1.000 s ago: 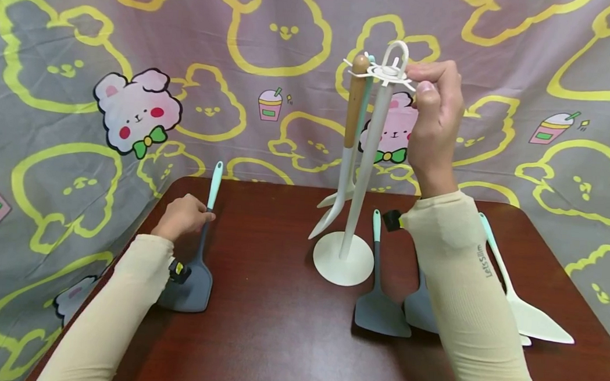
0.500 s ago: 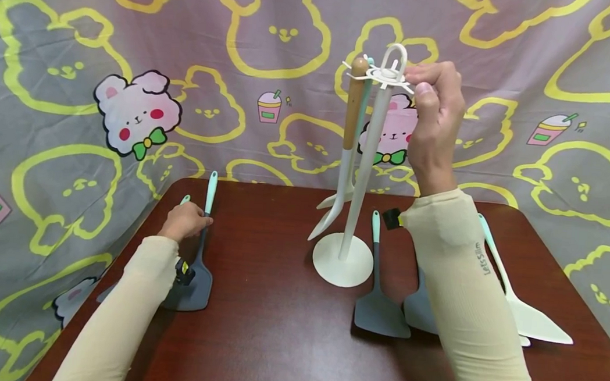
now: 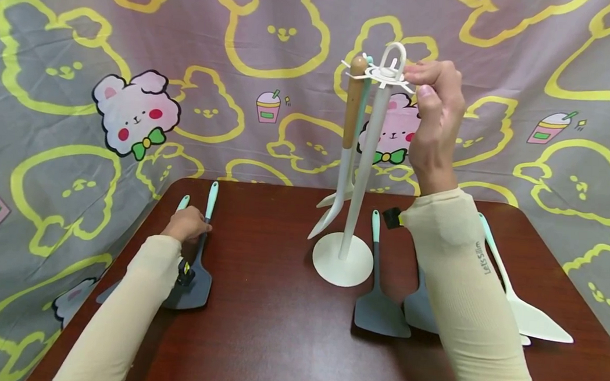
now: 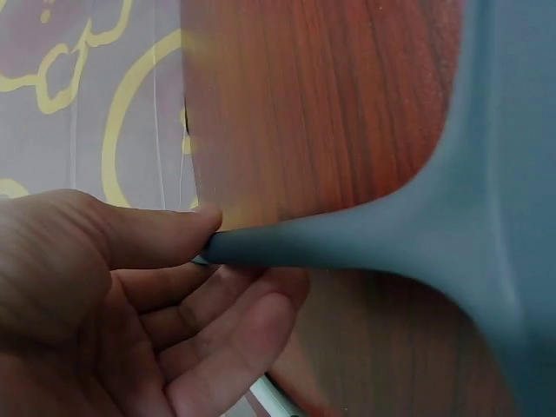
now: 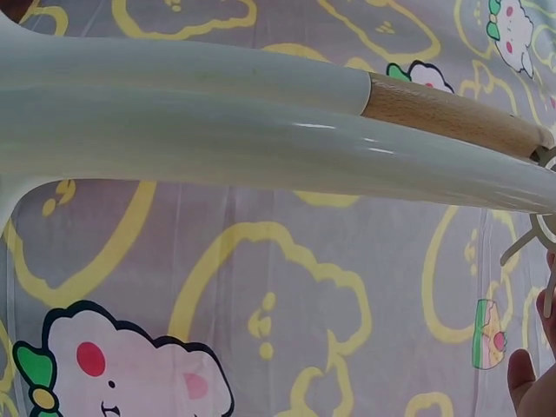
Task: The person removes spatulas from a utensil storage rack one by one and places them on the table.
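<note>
On the left of the table my left hand (image 3: 187,224) pinches a spatula (image 3: 194,288) by the grey shaft below its mint handle. Its broad dark blade lies on the table, partly behind my forearm. In the left wrist view, thumb and fingers (image 4: 208,219) close on the narrow shaft. My right hand (image 3: 438,111) pinches a hook arm at the top of a white utensil stand (image 3: 367,153). A turner with a wooden handle (image 3: 353,106) and a utensil with a mint handle (image 3: 366,92) hang from the stand's other side.
Another mint handle (image 3: 183,202) lies beyond my left hand, its shaft hidden. Right of the stand's round base (image 3: 342,274) lie a grey spatula (image 3: 381,314), a second grey one (image 3: 419,308) partly under my sleeve, and a white turner (image 3: 538,321). A patterned curtain hangs behind the table.
The spatula's handle has tipped lower toward the table, and my left hand has moved slightly down and right. Another mint handle has come into view behind it. My right hand stays on the stand.
</note>
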